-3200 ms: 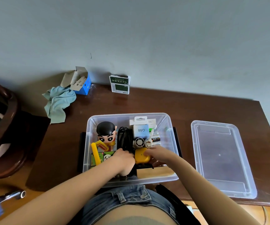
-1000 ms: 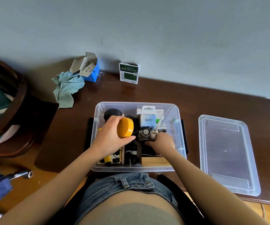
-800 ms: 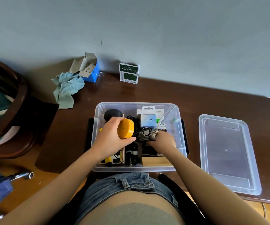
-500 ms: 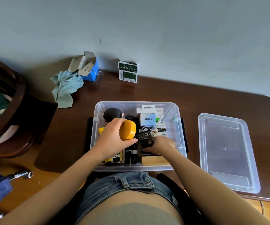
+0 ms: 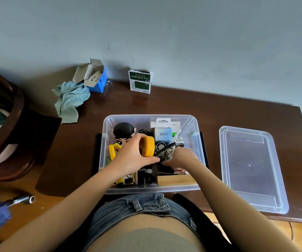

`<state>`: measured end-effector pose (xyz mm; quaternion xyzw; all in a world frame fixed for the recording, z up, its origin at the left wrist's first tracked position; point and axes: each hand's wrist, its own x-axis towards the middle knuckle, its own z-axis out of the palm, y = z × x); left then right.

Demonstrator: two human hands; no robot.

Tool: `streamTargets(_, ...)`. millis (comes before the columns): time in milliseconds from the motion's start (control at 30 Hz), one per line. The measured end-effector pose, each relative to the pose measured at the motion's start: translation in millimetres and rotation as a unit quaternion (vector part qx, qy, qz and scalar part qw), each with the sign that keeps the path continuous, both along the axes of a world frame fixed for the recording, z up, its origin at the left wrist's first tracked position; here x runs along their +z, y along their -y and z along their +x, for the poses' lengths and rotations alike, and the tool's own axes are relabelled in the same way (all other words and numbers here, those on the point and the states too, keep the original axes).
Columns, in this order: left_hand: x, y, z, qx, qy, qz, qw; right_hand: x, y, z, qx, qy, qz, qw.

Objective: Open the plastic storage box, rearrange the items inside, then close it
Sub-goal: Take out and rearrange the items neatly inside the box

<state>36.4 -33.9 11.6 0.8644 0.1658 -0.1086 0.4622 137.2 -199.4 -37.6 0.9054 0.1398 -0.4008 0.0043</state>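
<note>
One clear plastic storage box point(image 5: 195, 128) sits open on the dark wooden counter point(image 5: 219, 113), at its near edge against the person's waist. Its one lid point(image 5: 252, 170) lies flat on the counter to the right, apart from the box and reaching the counter's front edge. Two bare hands are over the box. The left hand point(image 5: 132, 157) has its fingers curled round a round yellow gadget point(image 5: 149, 146), held up above the contents with a black cord point(image 5: 164, 149) trailing from it. The right hand point(image 5: 181, 158) reaches down among the items; whether its fingers grip anything, I cannot tell. Inside, one black-haired cartoon figure point(image 5: 123, 132) stands at the back left, and one small white package marked Q88 point(image 5: 163, 133) stands at the back middle. Along the grey wall sit one blue carton point(image 5: 97, 79) with open flaps, one crumpled teal cloth point(image 5: 71, 99) hanging off the counter's left end, and one green-and-white packet point(image 5: 140, 81). Bare counter lies between box and wall.
</note>
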Motion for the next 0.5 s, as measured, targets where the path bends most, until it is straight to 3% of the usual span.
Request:
streamTargets(67, -0.2, 3.1, 1.1, -0.010, -0.001, 0.008, 1.000, 15.9, -2.0, 4.0, -0.009, -0.037, 0.023, 0.999)
streamTargets(133, -1.8, 5.8, 1.4, -0.021, -0.002, 0.015, 1.000, 38.3, 0.1, 7.8, -0.102, -0.104, 0.125, 0.981)
streamTargets(200, -3.1, 9.7, 1.4, -0.032, 0.008, 0.027, 0.999, 61.6, 3.6, 7.0, -0.215, -0.180, 0.265, 0.923)
streamTargets(267, -3.5, 15.9, 2.5, -0.054, 0.028, 0.042, 0.997, 77.5, 4.9, 2.4, -0.246, -0.223, 0.339, 0.880)
streamTargets(500, -8.8, 36.6, 8.9, -0.112, 0.032, 0.030, 0.993, 71.7, 14.8, -6.9, -0.113, -0.094, 0.286, 0.947)
